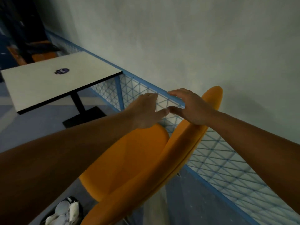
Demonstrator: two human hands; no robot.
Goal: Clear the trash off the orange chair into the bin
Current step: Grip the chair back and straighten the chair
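Note:
The orange chair (138, 159) stands below me, its seat bare where I can see it and its backrest toward the wall. My left hand (146, 111) and my right hand (191, 106) reach out side by side above the far edge of the seat, fingers spread, thumbs nearly touching. Neither hand holds anything. A dark bin (65, 211) sits on the floor at the bottom left, with white crumpled trash and round lids inside. My left forearm hides part of the floor between the chair and the bin.
A white square table (40, 85) on a black pedestal stands to the left, with a small dark sticker on top. A blue wire-mesh railing (219, 159) runs along the grey wall behind the chair. More orange seating shows dimly at the far left.

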